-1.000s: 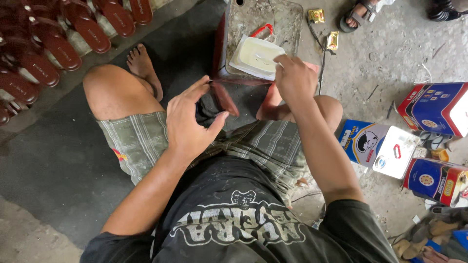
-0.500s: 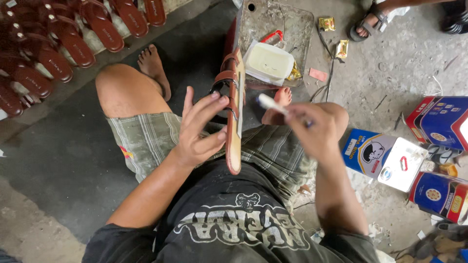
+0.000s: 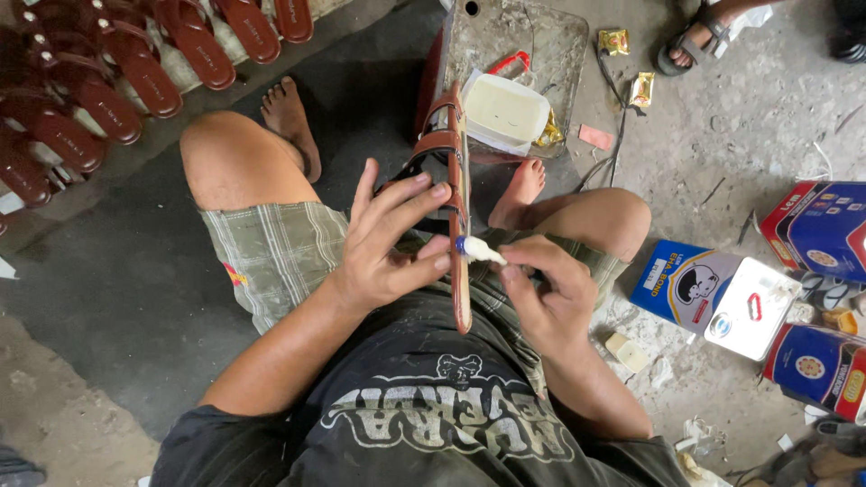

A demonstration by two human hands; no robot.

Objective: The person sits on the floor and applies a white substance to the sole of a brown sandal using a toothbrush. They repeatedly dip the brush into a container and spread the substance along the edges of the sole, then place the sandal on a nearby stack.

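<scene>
We are holding a brown sandal on edge over our lap, our left hand gripping it, fingers spread along its side. Our right hand is pinching a small white applicator against its sole edge. Beyond sits a white tub on a grey slab; more brown sandals are lining the floor.

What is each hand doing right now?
Left hand: closed on the brown leather sandal, held on edge.
Right hand: pinching a small white glue brush against the sandal's sole edge.
</scene>
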